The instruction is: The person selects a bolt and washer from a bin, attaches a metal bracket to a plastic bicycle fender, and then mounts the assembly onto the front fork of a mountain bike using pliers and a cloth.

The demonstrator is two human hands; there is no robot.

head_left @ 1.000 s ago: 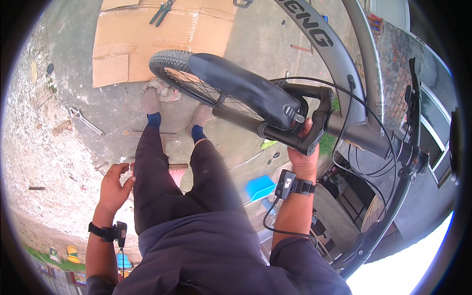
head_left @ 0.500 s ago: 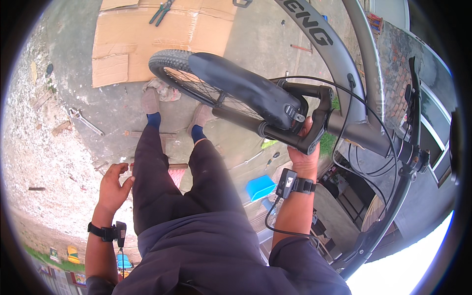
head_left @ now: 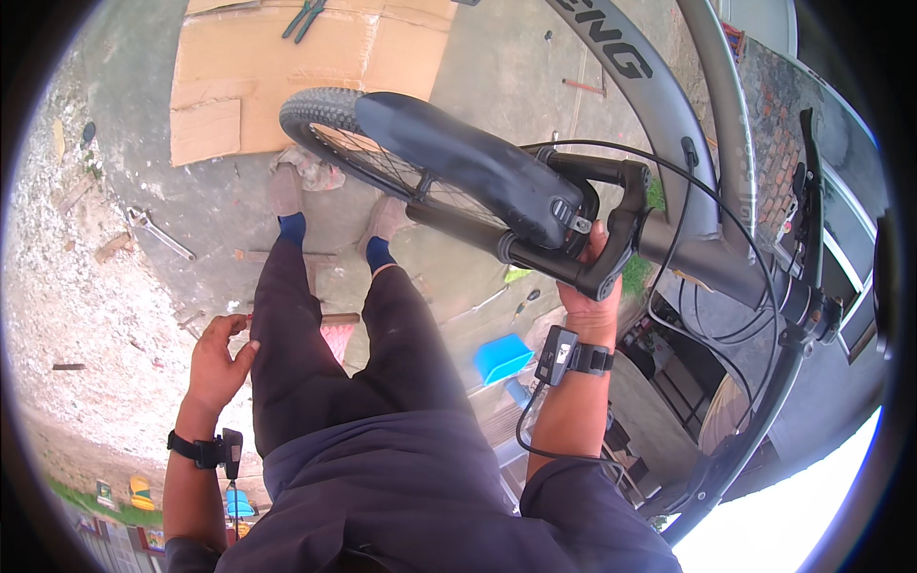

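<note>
Grey bicycle frame [head_left: 659,91] arcing from top centre down the right side of the frame, upended, with thin black cables looping beside it. Concrete floor [head_left: 497,86] across the upper half, turning to gravel at far left. Flattened cardboard sheet [head_left: 287,57] at upper left, with green-handled pliers [head_left: 304,17] lying on its top edge. Front wheel [head_left: 353,143] with knobbly tyre just left of centre, upper half, partly covered by a long black mudguard [head_left: 458,162] running toward the middle. Black suspension fork [head_left: 583,229] right of centre, joining wheel to frame, its crown near the middle right. Dark trousers [head_left: 353,382] filling lower centre, legs reaching up to blue socks and two worn shoes standing beneath the tyre. Right hand [head_left: 590,301] right of centre, wrapped around the lower fork leg, fingers curled closed on it; black wrist device with trailing cable just below. Left hand [head_left: 218,358] at lower left, fingers loosely spread and empty, resting against the outer thigh; black wrist strap beneath. Blue plastic container [head_left: 503,356] on the floor between the right knee and right forearm, just below centre. Metal wrench [head_left: 158,232] lying on the floor at middle left, well apart from both hands.
</note>
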